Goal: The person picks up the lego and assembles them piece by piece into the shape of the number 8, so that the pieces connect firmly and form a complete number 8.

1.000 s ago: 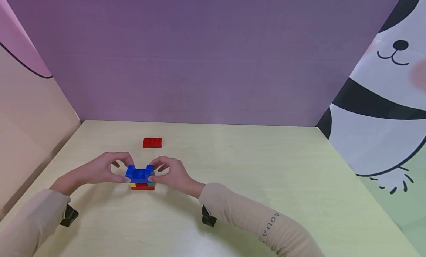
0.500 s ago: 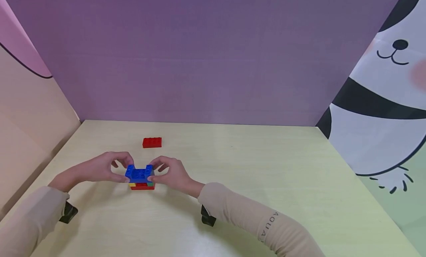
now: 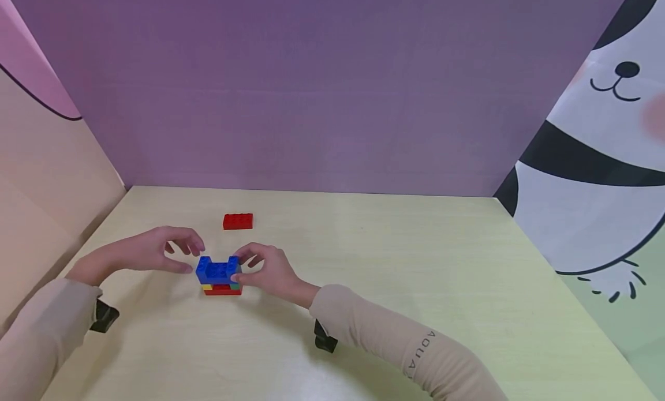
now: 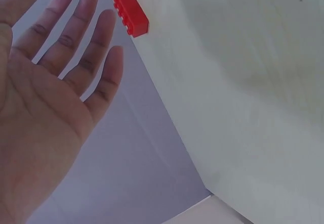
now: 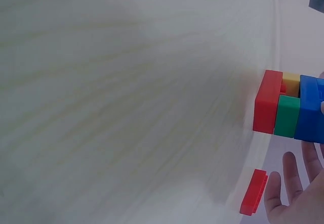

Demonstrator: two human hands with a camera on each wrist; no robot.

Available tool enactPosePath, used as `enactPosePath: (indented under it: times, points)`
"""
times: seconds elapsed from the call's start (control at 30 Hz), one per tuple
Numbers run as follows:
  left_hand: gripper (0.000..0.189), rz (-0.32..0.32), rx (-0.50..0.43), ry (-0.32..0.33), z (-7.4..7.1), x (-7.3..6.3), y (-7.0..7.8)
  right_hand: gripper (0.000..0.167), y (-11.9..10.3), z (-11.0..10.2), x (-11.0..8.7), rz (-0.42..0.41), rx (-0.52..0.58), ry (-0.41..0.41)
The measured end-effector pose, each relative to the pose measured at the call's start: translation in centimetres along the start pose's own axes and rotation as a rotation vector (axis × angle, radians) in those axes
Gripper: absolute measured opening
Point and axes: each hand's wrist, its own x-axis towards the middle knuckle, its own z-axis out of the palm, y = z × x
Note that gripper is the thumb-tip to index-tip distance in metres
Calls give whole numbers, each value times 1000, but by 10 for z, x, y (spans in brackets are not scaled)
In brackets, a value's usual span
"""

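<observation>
A small stack of toy building bricks stands on the table. At its bottom lies a red brick [image 3: 223,292], with a yellow brick [image 3: 207,287] and a green brick [image 5: 287,117] above it at opposite ends. Blue bricks [image 3: 218,272] form the top, raised at both ends with a lower middle. My right hand [image 3: 270,270] pinches the right end of the blue part between thumb and fingers. Just left of the stack, my left hand [image 3: 156,250] hovers apart from it, fingers loosely spread and holding nothing. The left wrist view shows its bare palm.
A loose red brick [image 3: 238,221] lies behind the stack, studs up. The pale wooden table [image 3: 395,262] ends at a purple wall panel [image 3: 332,101]. A cream panel [image 3: 47,205] stands on the left, a panda-printed one [image 3: 592,216] on the right.
My left hand has let go of the blue part's left end and drawn back up and to the left. My right hand and the stack have stayed in place.
</observation>
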Motion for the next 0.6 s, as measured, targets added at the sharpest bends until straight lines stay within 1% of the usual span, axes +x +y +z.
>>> enactPosePath:
  times: [0.17,0.3,0.47,0.6]
  points:
    - [40,-12,19,53,-4,3,-4,33,-1,0,-1,18,0,3]
    - [41,-23,12,85,-4,4,-9,34,-3,0,-1,28,5,5]
    - [41,-46,5,112,-1,9,-16,33,-2,0,-1,27,10,9]
    - [41,-50,16,142,3,14,-23,34,-3,0,-2,27,9,11]
